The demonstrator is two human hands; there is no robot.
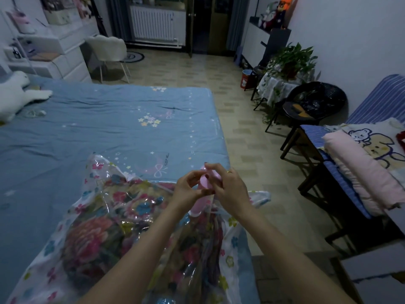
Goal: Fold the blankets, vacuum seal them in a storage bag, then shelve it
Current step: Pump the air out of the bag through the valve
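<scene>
Head view: pink cylindrical plastic pump [207, 185] is pinched by left hand [187, 187] and right hand [228, 186] above clear floral storage bag [105, 207]; it should be seated squarely on the valve.

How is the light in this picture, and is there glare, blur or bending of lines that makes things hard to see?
Head view: the room is dim with a bluish cast; the clear storage bag shows small glints that partly hide the floral blanket inside; the left hand and right hand on the pink pump look slightly soft; the wide lens bends the bed edge, and the corners are darker.
</scene>
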